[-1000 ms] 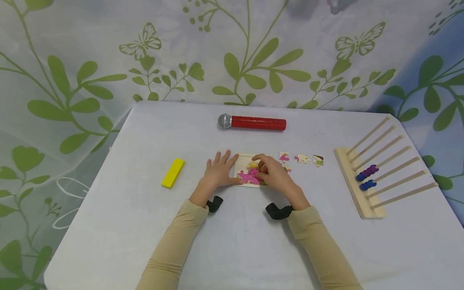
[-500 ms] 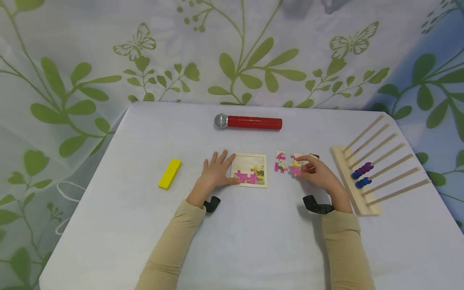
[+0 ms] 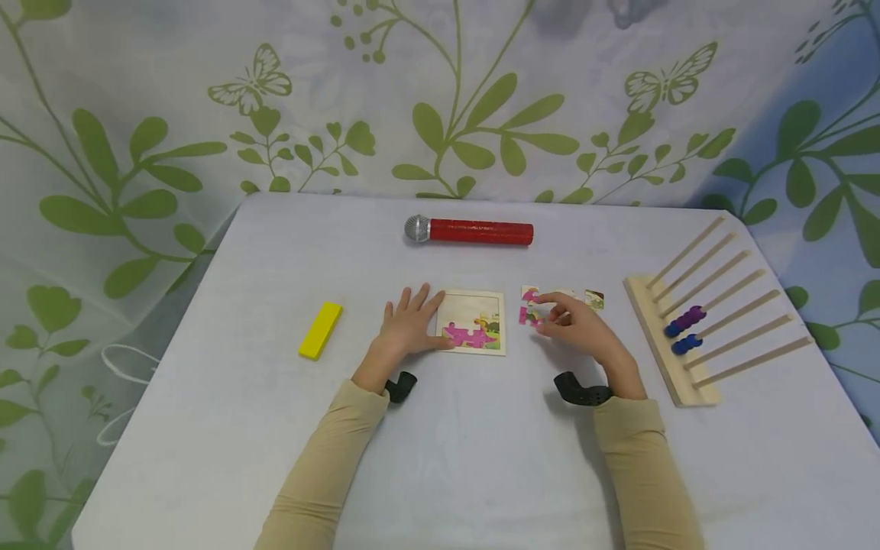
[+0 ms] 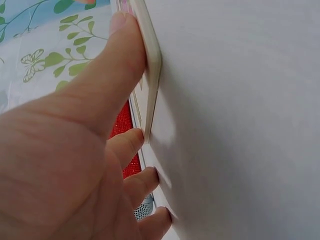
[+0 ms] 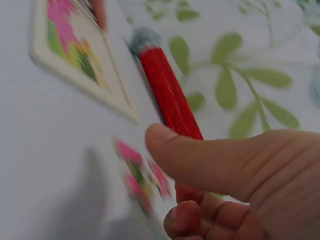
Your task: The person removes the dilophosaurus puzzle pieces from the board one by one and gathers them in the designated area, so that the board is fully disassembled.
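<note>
My left hand (image 3: 407, 328) lies with spread fingers at the left side of a square wooden puzzle tray (image 3: 470, 292). Its thumb rests on the tray's lower left edge, and the index fingertip touches the upper left corner. Joined pink and green jigsaw pieces (image 3: 467, 334) fill the tray's lower part. My right hand (image 3: 580, 332) hovers right of the tray, thumb and index finger apart around a loose pink jigsaw piece (image 3: 526, 315). Nothing shows gripped in the right wrist view. Another pink piece (image 3: 529, 293) lies just above. The right hand partly hides other pieces.
A red toy microphone (image 3: 474, 231) lies behind the tray. To the left is a yellow block (image 3: 320, 331). At the right stands a wooden peg rack (image 3: 670, 344) with slanting rods and blue and purple beads. A green-brown jigsaw piece (image 3: 594, 299) lies beyond the right hand.
My right hand carried a yellow and pink jigsaw piece from the tray to the right among the loose pieces, then shifted slightly left without it visible. The left hand stays at the tray.
</note>
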Motion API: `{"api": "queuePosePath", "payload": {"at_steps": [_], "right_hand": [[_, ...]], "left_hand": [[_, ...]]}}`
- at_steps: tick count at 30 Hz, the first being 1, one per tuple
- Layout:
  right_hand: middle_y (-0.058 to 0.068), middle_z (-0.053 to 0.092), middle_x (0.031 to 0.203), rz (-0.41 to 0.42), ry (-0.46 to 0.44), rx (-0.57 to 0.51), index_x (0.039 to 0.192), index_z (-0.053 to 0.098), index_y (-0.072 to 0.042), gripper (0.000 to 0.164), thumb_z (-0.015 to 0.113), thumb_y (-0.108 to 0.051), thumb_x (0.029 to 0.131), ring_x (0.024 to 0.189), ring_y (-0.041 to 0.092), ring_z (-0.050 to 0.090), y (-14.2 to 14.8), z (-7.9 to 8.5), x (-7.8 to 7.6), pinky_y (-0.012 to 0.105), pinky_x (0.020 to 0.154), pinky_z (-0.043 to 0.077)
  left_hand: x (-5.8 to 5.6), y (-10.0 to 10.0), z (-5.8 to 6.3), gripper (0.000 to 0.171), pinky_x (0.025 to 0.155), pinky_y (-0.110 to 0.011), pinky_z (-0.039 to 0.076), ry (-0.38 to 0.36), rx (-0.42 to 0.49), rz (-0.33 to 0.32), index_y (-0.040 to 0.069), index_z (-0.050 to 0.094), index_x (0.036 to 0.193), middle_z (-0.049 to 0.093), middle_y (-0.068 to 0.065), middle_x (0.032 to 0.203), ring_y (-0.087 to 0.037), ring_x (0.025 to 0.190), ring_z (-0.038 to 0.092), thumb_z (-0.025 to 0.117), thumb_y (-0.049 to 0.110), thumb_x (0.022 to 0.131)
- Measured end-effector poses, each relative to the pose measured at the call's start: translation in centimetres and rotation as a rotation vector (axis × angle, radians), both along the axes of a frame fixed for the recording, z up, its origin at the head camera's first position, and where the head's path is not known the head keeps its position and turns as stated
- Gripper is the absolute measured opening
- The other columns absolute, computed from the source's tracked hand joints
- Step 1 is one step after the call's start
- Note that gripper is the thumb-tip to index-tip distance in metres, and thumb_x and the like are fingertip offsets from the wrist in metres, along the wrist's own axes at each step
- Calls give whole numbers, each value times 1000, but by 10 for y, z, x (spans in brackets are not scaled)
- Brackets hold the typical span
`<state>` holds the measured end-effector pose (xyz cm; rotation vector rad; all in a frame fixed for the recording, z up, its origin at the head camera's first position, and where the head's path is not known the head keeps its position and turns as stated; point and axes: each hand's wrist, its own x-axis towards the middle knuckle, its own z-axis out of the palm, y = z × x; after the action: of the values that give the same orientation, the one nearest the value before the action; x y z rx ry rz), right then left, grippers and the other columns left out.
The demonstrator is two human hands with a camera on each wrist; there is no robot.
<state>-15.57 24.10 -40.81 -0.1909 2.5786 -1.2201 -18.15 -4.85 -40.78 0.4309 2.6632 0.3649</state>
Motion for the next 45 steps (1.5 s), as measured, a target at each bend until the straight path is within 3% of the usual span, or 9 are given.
{"api": "queuePosePath", "payload": {"at_steps": [6, 10, 19, 26, 34, 45], "right_hand": [[9, 51, 90, 131, 67, 125, 123, 53, -4, 46, 68, -19, 82, 78, 22, 47, -52, -2, -1, 31, 64, 41], [9, 52, 91, 128, 65, 171, 121, 55, -5, 45, 69, -19, 81, 78, 22, 47, -64, -6, -2, 30, 64, 42], [11, 47, 96, 78, 76, 135, 110, 58, -4, 35, 71, -14, 79, 77, 22, 45, -68, -11, 2, 29, 62, 41], [11, 46, 97, 44, 68, 134, 118, 54, -1, 46, 72, -16, 78, 76, 21, 45, -69, -15, 2, 28, 60, 41], [10, 45, 94, 38, 68, 136, 113, 53, -3, 43, 73, -16, 77, 76, 21, 44, -71, -15, 3, 28, 59, 40], [7, 54, 92, 40, 85, 101, 107, 53, -4, 31, 67, -5, 80, 80, 22, 49, -73, -15, 0, 29, 64, 45]], "left_hand": [[0, 1, 1, 90, 104, -56, 5, -8, 1, -2, 21, 17, 146, 5, -7, 151, -32, 136, -2, 64, 54, 76], [1, 1, 3, 90, 104, -56, 6, -4, 6, -5, 19, 19, 146, 7, -8, 151, -33, 135, 0, 65, 53, 76], [2, -1, -2, 90, 104, -56, 5, -1, 8, -6, 20, 18, 146, 6, -7, 151, -33, 135, -1, 65, 53, 76], [3, -1, -5, 90, 104, -55, 5, 3, 6, 1, 21, 18, 146, 5, -6, 151, -32, 136, -2, 64, 53, 76], [4, 0, -6, 91, 105, -55, 5, 15, -1, 1, 21, 18, 146, 6, -6, 151, -32, 136, -1, 65, 53, 75], [4, -1, -12, 91, 104, -56, 5, 31, -9, 3, 22, 18, 146, 5, -6, 151, -32, 136, -2, 65, 54, 75]]}}
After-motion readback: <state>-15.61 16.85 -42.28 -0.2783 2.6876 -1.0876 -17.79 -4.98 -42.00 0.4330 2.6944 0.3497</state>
